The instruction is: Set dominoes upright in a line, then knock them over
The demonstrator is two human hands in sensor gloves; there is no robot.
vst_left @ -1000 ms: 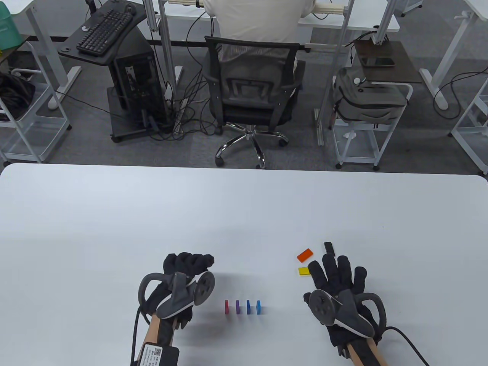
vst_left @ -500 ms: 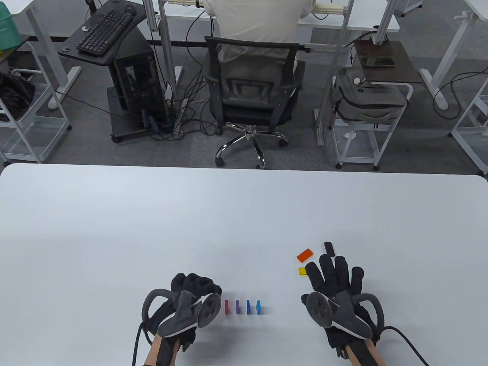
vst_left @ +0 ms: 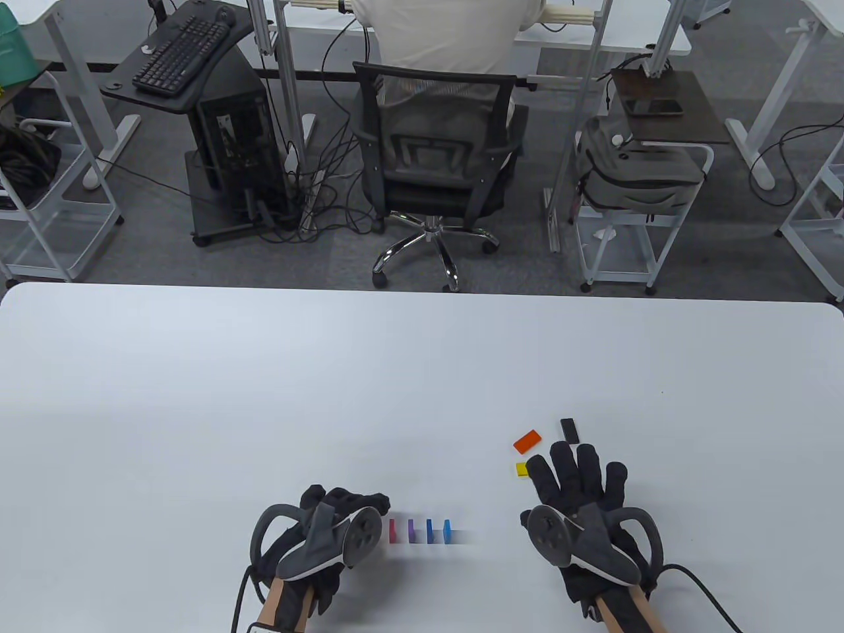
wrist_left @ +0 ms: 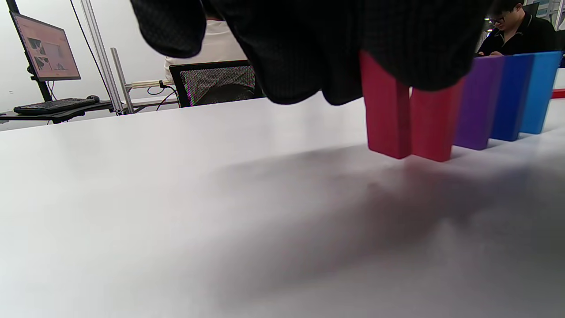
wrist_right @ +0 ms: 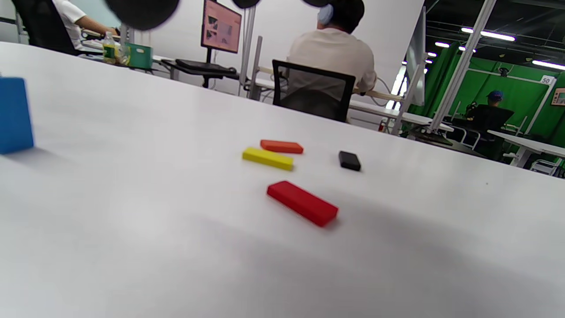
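**Dominoes on the white table: count and placement**

Standing dominoes, table view: four, upright in a short left-to-right row near the front edge of the table (vst_left: 198,395). From left: one crimson domino (vst_left: 393,531), one purple domino (vst_left: 411,530), one dark blue domino (vst_left: 430,530), one light blue domino (vst_left: 448,530). Small gaps separated them. In the left wrist view two red faces stood side by side at the left end of the row; whether these were one piece or two could not be told.

Flat dominoes: four, to the right of the row. One orange domino (vst_left: 527,442), one black domino (vst_left: 569,429) and one yellow domino (vst_left: 522,469) lay beyond the right hand; one red domino (wrist_right: 303,203) showed only in the right wrist view, nearest the camera.

Left hand (vst_left: 330,534): one, just left of the row, fingers curled together, gripping nothing visible. Fingertips overlapped the top of the crimson piece in the wrist view; contact could not be confirmed.

Right hand (vst_left: 580,501): one, palm down, fingers straight and spread apart, holding nothing, well right of the row.
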